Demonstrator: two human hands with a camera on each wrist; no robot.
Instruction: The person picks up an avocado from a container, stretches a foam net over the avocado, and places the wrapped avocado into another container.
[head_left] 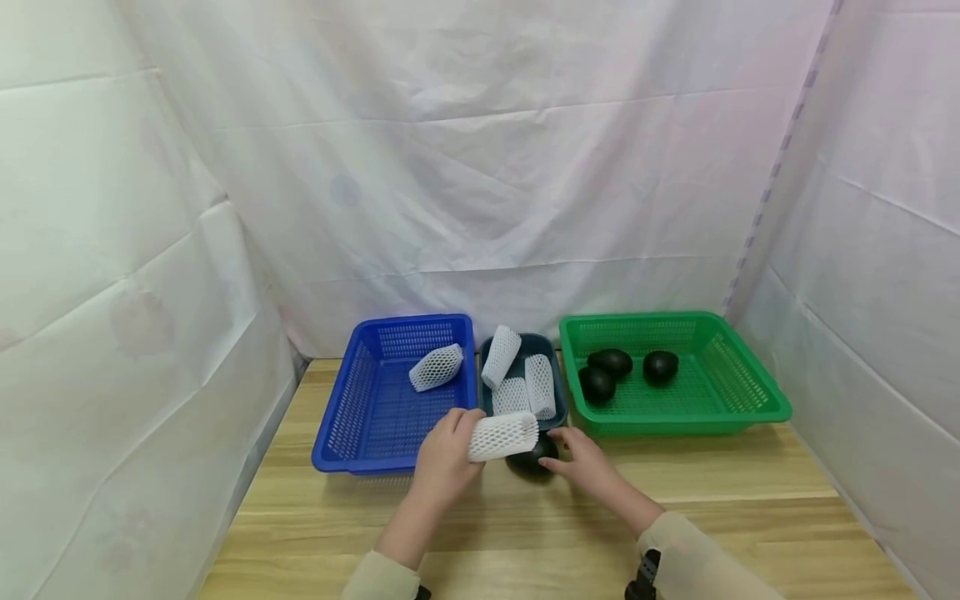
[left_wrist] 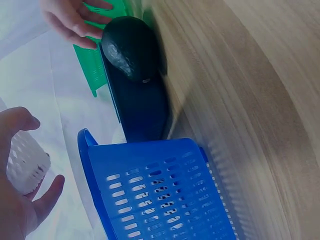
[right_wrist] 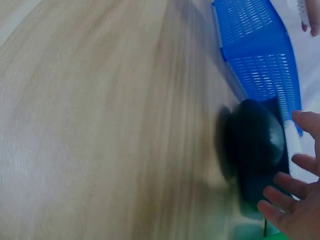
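My left hand point(head_left: 442, 457) grips a white foam net sleeve point(head_left: 501, 437), its open end facing right, above the front of the table. Below and just right of the sleeve, a dark avocado point(head_left: 529, 461) rests on the wooden table. Reaching in from the right, my right hand point(head_left: 587, 468) has its thumb and fingers spread at the avocado's right side. The right wrist view shows those fingers point(right_wrist: 295, 187) apart beside the avocado point(right_wrist: 257, 137). In the left wrist view, thumb and fingers curl around the net sleeve point(left_wrist: 25, 162).
A blue basket point(head_left: 352, 454) at left holds one netted item point(head_left: 437, 367). Between the baskets, a small dark teal bin point(head_left: 558, 367) contains several foam net sleeves point(head_left: 540, 386). In the green basket point(head_left: 705, 417) at right lie 3 avocados point(head_left: 661, 367). White sheeting hangs behind and on both sides.
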